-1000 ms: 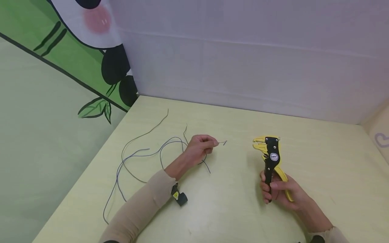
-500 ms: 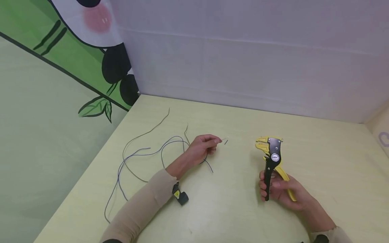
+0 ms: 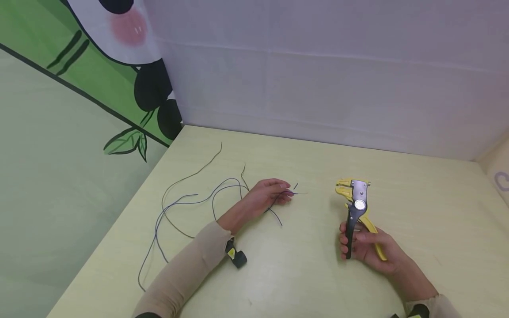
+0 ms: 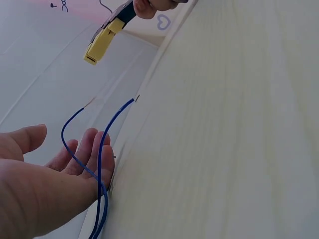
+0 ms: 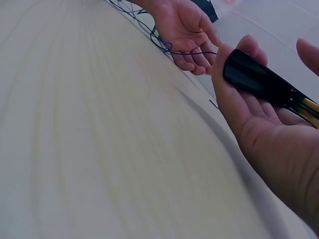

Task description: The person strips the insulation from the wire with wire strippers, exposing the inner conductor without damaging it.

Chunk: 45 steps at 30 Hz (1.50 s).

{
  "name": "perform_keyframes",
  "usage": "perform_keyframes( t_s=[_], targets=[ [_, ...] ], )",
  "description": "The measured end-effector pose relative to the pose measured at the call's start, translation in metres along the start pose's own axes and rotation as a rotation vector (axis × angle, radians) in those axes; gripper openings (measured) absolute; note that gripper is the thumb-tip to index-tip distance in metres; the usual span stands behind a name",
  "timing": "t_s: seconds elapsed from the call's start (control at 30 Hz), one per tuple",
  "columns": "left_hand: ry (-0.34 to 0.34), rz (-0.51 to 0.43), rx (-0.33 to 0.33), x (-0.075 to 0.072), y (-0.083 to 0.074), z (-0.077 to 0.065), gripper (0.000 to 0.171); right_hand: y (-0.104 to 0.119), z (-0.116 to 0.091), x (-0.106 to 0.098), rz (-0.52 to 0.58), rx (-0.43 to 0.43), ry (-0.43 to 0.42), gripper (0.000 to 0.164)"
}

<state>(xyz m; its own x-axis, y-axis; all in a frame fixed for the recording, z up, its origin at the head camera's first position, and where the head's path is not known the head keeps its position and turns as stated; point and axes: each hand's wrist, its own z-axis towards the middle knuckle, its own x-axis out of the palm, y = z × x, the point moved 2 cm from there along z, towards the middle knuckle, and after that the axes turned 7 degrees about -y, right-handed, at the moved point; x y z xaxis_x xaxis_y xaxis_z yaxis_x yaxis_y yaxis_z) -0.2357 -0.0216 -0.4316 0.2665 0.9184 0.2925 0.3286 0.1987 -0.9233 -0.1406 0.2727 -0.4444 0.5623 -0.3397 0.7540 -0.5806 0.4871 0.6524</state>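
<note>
My left hand (image 3: 262,196) is over the middle of the table, fingers loosely extended and thumb apart. A blue wire (image 4: 68,144) with a bare copper end lies across its fingers, unpinched. A second blue wire end (image 4: 117,111) rises beside it in the left wrist view. In my right hand (image 3: 375,254), fingers wrap the handles of a yellow-and-black wire stripper (image 3: 359,194), held with its head up and its mouth facing left. Between the hands, just beyond the left fingertips, a short blue snippet (image 3: 296,186) lies on the table.
Blue and dark wires (image 3: 175,203) spread in loose loops over the left part of the table (image 3: 302,274), some passing under the left forearm. A pale curtain (image 3: 318,97) hangs behind the far edge, and a printed cloth (image 3: 115,97) borders the left.
The left fingers have loosened from a pinch, and the bare wire end now lies lower, across the fingers. The wire stripper has shifted slightly right and turned a little in the right hand.
</note>
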Motion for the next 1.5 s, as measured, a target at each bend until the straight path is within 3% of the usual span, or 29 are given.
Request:
perform_keyframes(
  t_s=[0.23,0.4,0.6,0.77,0.9,1.23,1.5],
  targets=[
    [-0.055,0.058,0.012,-0.003,-0.009,-0.002,0.029,0.0,0.0,-0.002,-0.016,0.002,-0.038,0.052],
    [-0.047,0.137,0.14,-0.006,-0.033,-0.012,0.038,0.001,-0.001,-0.001,-0.028,0.004,-0.054,0.052],
    [0.05,0.123,0.326,-0.011,-0.072,-0.036,0.039,0.001,-0.002,0.002,-0.016,0.005,-0.063,0.053],
    [0.171,0.116,0.387,-0.017,-0.088,-0.048,0.027,0.001,-0.003,0.004,-0.015,0.005,-0.056,0.053],
    [0.219,0.124,0.359,-0.023,-0.084,-0.046,0.03,0.002,-0.002,0.006,-0.015,0.008,-0.047,0.052],
    [0.13,0.288,0.205,-0.04,-0.053,-0.023,0.035,0.003,-0.002,0.008,-0.011,0.022,-0.036,0.053],
    [0.105,0.317,0.144,-0.047,-0.035,-0.014,0.036,0.006,-0.003,0.009,-0.029,0.025,-0.042,0.052]
  ],
)
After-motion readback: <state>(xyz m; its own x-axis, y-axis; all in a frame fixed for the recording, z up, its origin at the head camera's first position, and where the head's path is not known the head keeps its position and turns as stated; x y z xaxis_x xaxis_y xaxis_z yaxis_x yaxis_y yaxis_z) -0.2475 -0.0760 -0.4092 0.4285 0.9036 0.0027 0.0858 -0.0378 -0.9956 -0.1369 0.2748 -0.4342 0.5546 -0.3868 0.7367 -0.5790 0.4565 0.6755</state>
